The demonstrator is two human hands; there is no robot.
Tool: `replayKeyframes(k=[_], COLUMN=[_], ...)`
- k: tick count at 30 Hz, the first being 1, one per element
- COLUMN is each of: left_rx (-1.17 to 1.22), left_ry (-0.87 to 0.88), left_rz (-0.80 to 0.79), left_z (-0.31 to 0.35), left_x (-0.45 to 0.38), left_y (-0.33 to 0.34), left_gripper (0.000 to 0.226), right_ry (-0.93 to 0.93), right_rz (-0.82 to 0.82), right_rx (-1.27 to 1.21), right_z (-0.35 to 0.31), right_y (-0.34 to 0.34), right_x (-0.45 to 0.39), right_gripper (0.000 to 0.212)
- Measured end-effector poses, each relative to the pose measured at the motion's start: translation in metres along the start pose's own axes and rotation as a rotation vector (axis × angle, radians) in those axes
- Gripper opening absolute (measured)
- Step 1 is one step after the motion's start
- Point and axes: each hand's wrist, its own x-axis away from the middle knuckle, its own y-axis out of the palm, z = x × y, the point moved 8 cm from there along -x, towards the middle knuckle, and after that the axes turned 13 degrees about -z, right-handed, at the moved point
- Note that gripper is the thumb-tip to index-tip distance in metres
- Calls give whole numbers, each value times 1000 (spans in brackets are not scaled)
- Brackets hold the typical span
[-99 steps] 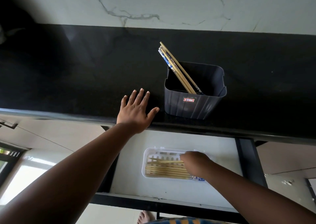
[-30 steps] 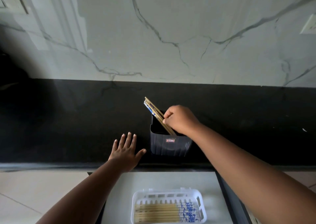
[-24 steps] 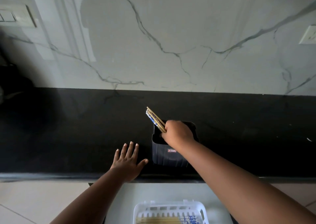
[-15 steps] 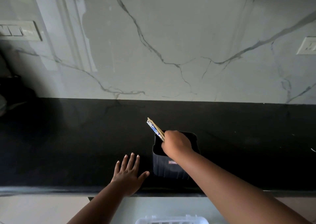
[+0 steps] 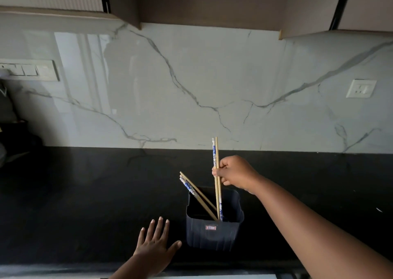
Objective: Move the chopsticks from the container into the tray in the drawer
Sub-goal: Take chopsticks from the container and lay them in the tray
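A dark plastic container (image 5: 213, 235) stands on the black counter near its front edge. My right hand (image 5: 235, 173) is shut on a pair of chopsticks (image 5: 216, 154), one plain wood and one with a blue pattern, held upright with their lower ends still inside the container. A few more chopsticks (image 5: 192, 188) lean out over the container's back left corner. My left hand (image 5: 154, 250) lies flat on the counter, fingers spread, just left of the container. The drawer and its tray are below the frame, out of sight.
The black counter (image 5: 85, 204) runs left and right, backed by a white marbled wall (image 5: 191, 87). A switch plate (image 5: 29, 70) is on the wall at left, a socket (image 5: 361, 88) at right. Cabinets (image 5: 212, 2) hang overhead. Dark objects (image 5: 12, 138) sit at far left.
My right hand has lifted two chopsticks up and upright from the leaning bunch in the container. The view has tilted upward, so the tray has dropped out of frame. My left hand stays put.
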Motion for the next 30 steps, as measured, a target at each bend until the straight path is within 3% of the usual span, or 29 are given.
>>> replayKeyframes(k=[3, 5, 9, 11, 13, 17, 25, 28, 30], left_rx=[22, 45, -76, -242, -445, -727, -893, -688, -203], left_ry=[20, 107, 453, 623, 744, 913, 1039, 1115, 964], left_rz=[11, 226, 800, 912, 964, 1036, 1109, 1106, 1060], left_z=[4, 10, 42, 68, 93, 123, 133, 134, 124], left_x=[7, 24, 95, 122, 138, 156, 169, 178, 176], left_y=[-25, -69, -168, -194, -206, -214, -215, -226, -259], left_gripper=[86, 77, 64, 74, 78, 51, 27, 18, 16], right_ry=[-73, -121, -196, -222, -243, -279, -260, -233, -221], right_rz=[-4, -19, -62, -88, -106, -136, -108, -73, -52], right_rx=[-121, -194, -299, -332, -360, -415, -406, -485, -510], right_z=[-19, -34, -60, -71, -80, -92, -81, -70, -65], right_y=[-16, -24, -31, -31, -29, -23, -21, -24, -26], right_x=[6, 10, 17, 19, 20, 20, 18, 16, 16], right_gripper=[7, 3, 8, 10, 11, 10, 8, 10, 12])
